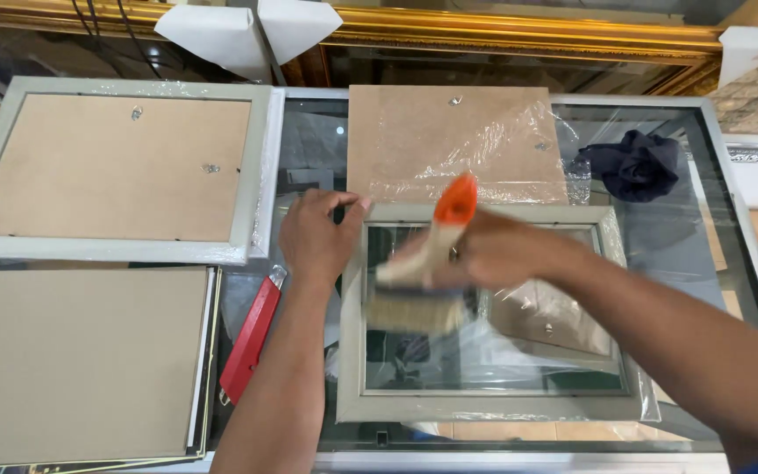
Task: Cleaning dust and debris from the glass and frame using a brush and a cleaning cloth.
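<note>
My right hand (506,250) grips a wide paintbrush (423,281) with a wooden handle and an orange tip, blurred by motion. Its pale bristles sit over the glass of a grey picture frame (484,405) lying face down in front of me. My left hand (316,237) rests on that frame's upper left corner, fingers curled over the edge. Loose clear plastic wrap clings around the frame's right side.
A backing board in plastic film (449,140) lies behind the frame. A second grey frame with its backing in place (116,167) lies at left, above a stack of cardboard sheets (72,360). A red utility knife (250,338) and a dark cloth (638,162) lie on the glass table.
</note>
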